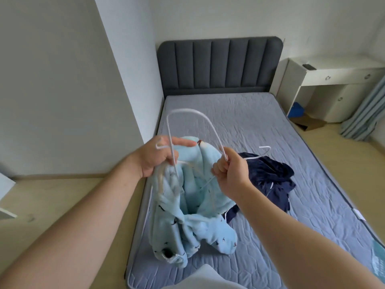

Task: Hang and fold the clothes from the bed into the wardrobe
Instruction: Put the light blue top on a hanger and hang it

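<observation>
Hands apart, both grip a white hanger (187, 111) raised above the bed (260, 122). The left hand (158, 157) also bunches a pale blue top (187, 205), whose lower part rests on the bed. The right hand (231, 174) pinches the hanger's wire. A navy garment (268, 176) lies crumpled just behind, under a second hook (265, 148).

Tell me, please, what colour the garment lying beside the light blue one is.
The garment is dark navy with white piping; head view.
</observation>
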Demonstrator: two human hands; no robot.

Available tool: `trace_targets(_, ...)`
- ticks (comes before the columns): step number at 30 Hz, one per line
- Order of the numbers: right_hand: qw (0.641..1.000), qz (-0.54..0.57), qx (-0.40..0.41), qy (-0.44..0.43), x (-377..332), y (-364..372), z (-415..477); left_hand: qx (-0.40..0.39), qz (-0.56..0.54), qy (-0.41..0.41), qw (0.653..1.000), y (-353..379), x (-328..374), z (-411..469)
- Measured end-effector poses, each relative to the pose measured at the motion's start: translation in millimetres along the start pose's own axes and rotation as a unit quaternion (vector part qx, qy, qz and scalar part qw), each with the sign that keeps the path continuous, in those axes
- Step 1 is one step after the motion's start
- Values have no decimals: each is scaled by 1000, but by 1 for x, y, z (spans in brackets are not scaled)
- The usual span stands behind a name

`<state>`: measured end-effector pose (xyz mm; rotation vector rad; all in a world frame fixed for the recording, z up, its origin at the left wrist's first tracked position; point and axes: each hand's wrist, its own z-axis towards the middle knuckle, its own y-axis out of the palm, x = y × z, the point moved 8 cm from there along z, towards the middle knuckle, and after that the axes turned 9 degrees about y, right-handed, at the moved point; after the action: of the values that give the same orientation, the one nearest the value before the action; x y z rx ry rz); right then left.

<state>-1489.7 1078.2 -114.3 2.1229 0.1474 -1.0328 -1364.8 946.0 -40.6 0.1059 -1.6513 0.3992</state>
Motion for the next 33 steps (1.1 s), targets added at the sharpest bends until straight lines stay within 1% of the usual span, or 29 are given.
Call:
trace_targets(3,998,-58,12,-13,2,0,7,-29,-4,61,998,2,39,4)
trace_targets(5,991,-127,32,-32,-3,-3,11,-31,-4,66,997,-3,54,6)
trace_targets(6,979,-191,48,-47,-8,-6,12,-32,-22,61,997,-6,58,7)
trace_targets(7,960,-265,66,-65,-14,-9,11,-32,-41,57,997,-9,62,7)
trace_targets(9,917,-373,95,-103,-29,-14,9,-24,-28,57,998,-15,65,10)
trace_targets(11,890,-419,124,-127,-43,-19,8,13,78,72,994,-27,64,15)
trace_targets(12,879,-435,141,-133,-50,-22,8,36,154,84,984,-35,62,18)
trace_targets(14,857,-463,171,-146,-64,-25,7,57,294,88,950,-46,53,26)
trace_targets(16,833,-494,188,-164,-76,-25,4,60,421,95,900,-51,41,30)
trace_targets(17,816,-515,195,-176,-82,-24,1,64,462,104,879,-52,33,31)
trace_targets(19,769,-566,203,-219,-92,-18,-5,89,500,127,852,-57,18,30)
trace_targets(21,724,-603,208,-262,-99,-11,-12,93,510,127,846,-61,0,32)
trace_targets(23,694,-629,212,-279,-102,-5,-15,73,522,98,844,-64,-16,34)
trace_targets(25,689,-635,228,-265,-104,-8,-14,70,538,91,835,-64,-22,37)
trace_targets(27,703,-616,235,-268,-110,-15,-15,101,538,90,832,-67,-22,38)
trace_targets(28,709,-604,237,-277,-114,-18,-16,118,531,76,836,-70,-24,39)
trace_targets(30,716,-587,240,-293,-122,-24,-19,147,494,18,857,-77,-33,40)
trace_targets(33,705,-591,235,-314,-128,-24,-22,198,398,-64,893,-75,-48,39)
